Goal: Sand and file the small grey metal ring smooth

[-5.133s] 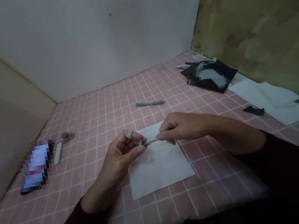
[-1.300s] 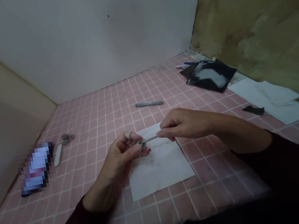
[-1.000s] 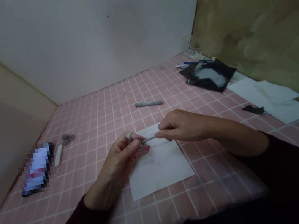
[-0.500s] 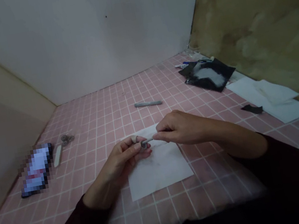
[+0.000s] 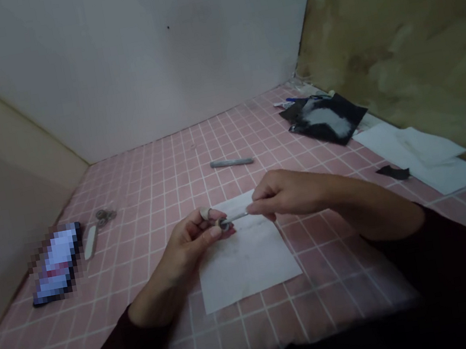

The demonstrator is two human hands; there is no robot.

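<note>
Above a white sheet of paper [image 5: 248, 262], my left hand [image 5: 189, 245] pinches a small ring-like piece [image 5: 224, 225] between thumb and fingers. A pale band wraps one finger of this hand. My right hand [image 5: 285, 192] is closed on a thin light-grey stick [image 5: 237, 217]. The stick points left, and its tip is at the opening of the ring-like piece; how deep it goes in is too small to tell. Grey smudges mark the paper below the hands.
A grey rod [image 5: 231, 162] lies beyond the hands on the pink checked cloth [image 5: 148, 183]. At left are a blurred phone-like object [image 5: 57, 262], a white flat stick [image 5: 90, 242] and small grey coils [image 5: 105, 215]. At right lie powdered black sheets [image 5: 348, 109], white papers [image 5: 433, 163] and a black scrap [image 5: 393, 172].
My right hand has shifted slightly right, drawing the stick back so more of it shows. My left fingers have turned a little around the ring-like piece.
</note>
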